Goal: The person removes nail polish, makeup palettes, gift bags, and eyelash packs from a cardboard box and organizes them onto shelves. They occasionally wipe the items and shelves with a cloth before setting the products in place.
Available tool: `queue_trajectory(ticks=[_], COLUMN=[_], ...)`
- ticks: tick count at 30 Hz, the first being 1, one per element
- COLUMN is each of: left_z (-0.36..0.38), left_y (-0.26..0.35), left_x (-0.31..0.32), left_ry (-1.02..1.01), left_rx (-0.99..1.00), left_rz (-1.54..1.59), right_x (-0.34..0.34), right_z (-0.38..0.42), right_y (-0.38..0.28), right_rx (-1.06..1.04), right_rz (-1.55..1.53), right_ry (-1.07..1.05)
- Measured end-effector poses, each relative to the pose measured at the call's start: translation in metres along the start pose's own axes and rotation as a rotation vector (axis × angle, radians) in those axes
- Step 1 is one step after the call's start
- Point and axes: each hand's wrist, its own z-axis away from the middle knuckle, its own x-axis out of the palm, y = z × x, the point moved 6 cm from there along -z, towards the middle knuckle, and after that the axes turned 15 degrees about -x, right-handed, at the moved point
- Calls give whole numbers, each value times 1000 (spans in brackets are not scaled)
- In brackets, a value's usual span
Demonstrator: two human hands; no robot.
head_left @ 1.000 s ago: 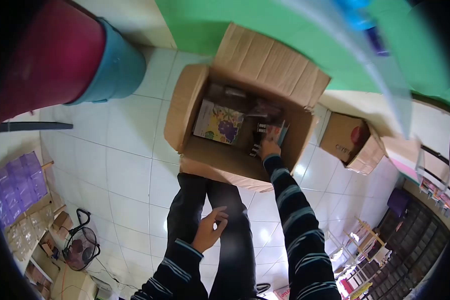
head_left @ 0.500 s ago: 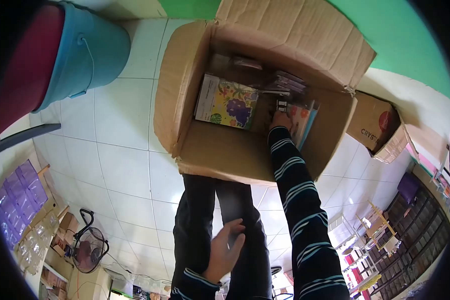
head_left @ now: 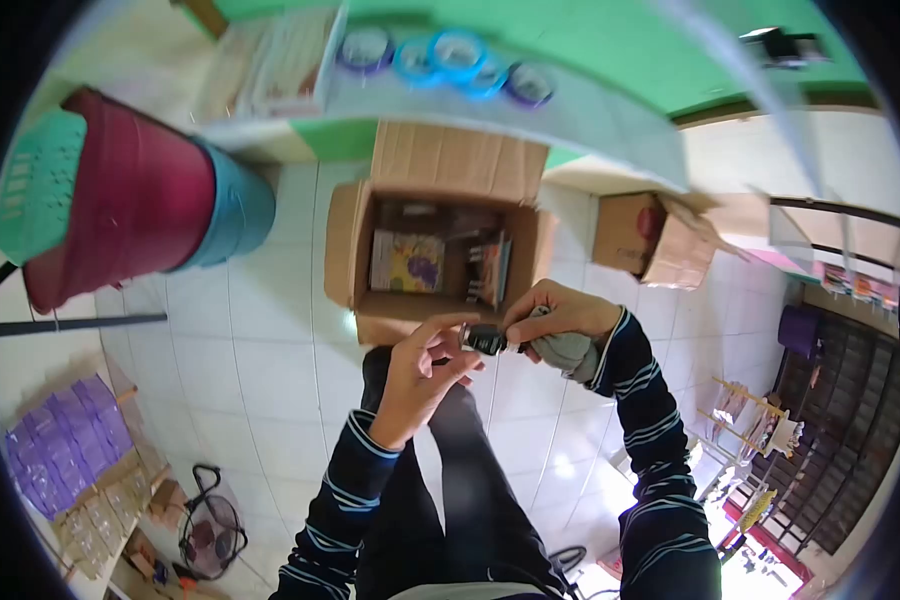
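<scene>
My left hand grips a small dark black object between thumb and fingers, its kind too small to tell. A grey cloth is bunched in my right hand, whose fingertips are right at the black object's right end. Both hands are in front of an open cardboard box on the floor. Inside that box lie a yellow illustrated book with a purple animal on its cover and several upright colourful items at the right.
A white shelf carrying several rolls of tape runs along the green wall. Nested tubs stand at the left. Another cardboard box is at the right, and a fan stands at lower left.
My right hand has come out of the box and now holds the grey cloth. My left hand has risen to meet it, with the black object between them. The view has tilted up to the shelf.
</scene>
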Motion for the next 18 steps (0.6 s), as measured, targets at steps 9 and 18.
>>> queue_trajectory(ticks=[9,18], left_z=[27,34], left_y=[86,74], left_x=[63,58], left_ry=[245,256], left_rx=[437,296], left_rz=[-190,-360], right_x=[8,-34], right_z=[77,177], right_y=[-130,-298], right_rx=[-541,-848], right_rz=[429,1285], right_ry=[562,1076])
